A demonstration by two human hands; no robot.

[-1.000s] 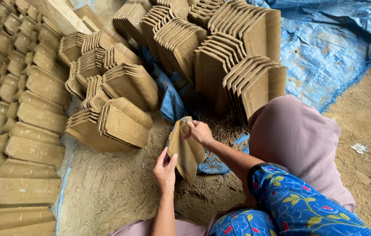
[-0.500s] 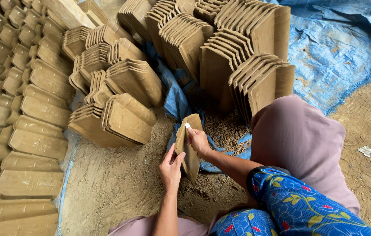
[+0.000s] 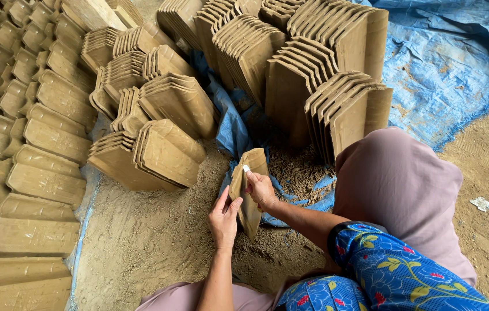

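Since the earlier frames the left hand [image 3: 224,219] has climbed from below the clay tile [image 3: 248,190] to lie against its near edge, and the right hand [image 3: 260,190] has slid a little down the tile's face; the tile itself has stayed on end over the sandy ground [image 3: 158,247].

The left forearm rises straight from the bottom of the view, wrist level, palm turned toward the tile. Its fingers are spread and loosely curled, their tips pressed on the tile's left edge, steadying it rather than clenching. The right arm comes in from the blue patterned sleeve [image 3: 388,270], elbow bent, the wrist cocked upward. Its fingers are closed in a pinch on a small white scraper [image 3: 246,169], whose tip touches the tile just above the knuckles.

The tile stands tilted between the two sets of fingers. Beyond the fingertips lies a blue tarpaulin [image 3: 233,129] strewn with clay shavings [image 3: 299,170], and farther off, stacks of tiles [image 3: 164,152].
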